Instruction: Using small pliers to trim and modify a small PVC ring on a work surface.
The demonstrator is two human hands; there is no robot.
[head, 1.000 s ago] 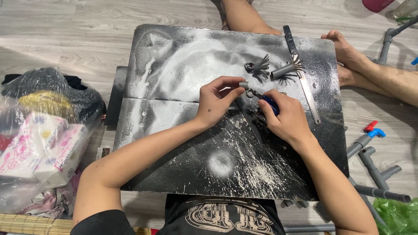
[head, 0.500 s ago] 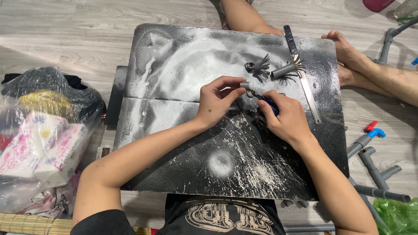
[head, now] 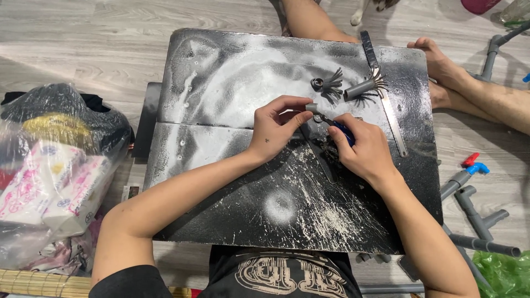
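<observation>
the left hand (head: 276,129) pinched a small grey tube piece (head: 311,108) between thumb and fingers, near the middle of the frame. the right hand (head: 361,149) was closed around blue-handled pliers (head: 338,128), and their tip touched the piece. both hands were over a black board (head: 232,83) covered with white dust. in the upper right part of the board lay a cut grey piece with spread strips (head: 327,84), a grey tube with fringed end (head: 361,87) and a metal ruler (head: 386,105). at the left edge stood a plastic bag (head: 49,165). grey pipe fittings (head: 475,204) lay at the lower right on the floor.
</observation>
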